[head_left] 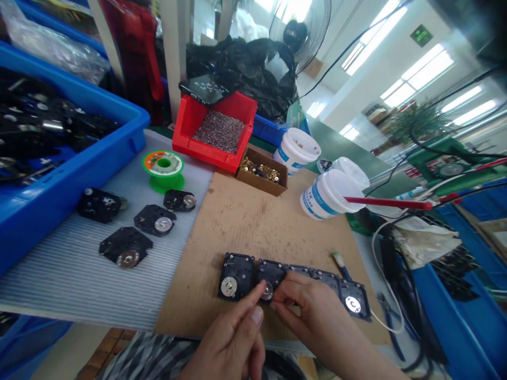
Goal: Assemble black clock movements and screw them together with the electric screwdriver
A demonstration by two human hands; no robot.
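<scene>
A row of several black square parts with round metal discs (237, 275) lies on a brown cardboard sheet (253, 221) near the table's front edge. My left hand (233, 338) reaches up from below, index finger and thumb together at the disc of the second part (268, 285). My right hand (317, 316) comes in from the right, its fingertips pinched at the same part. Whether something tiny sits between the fingers is hidden. The right hand covers the middle parts; the last part (354, 301) shows at the right end.
Several more black parts (125, 246) lie on the grey ribbed mat at left, by a green solder spool (164, 168). A blue bin (59, 174) of parts stands far left. A red bin (216, 129), a small box of brass pieces (261, 171), two white jars (327, 194), a red-handled tool (388, 203) are behind.
</scene>
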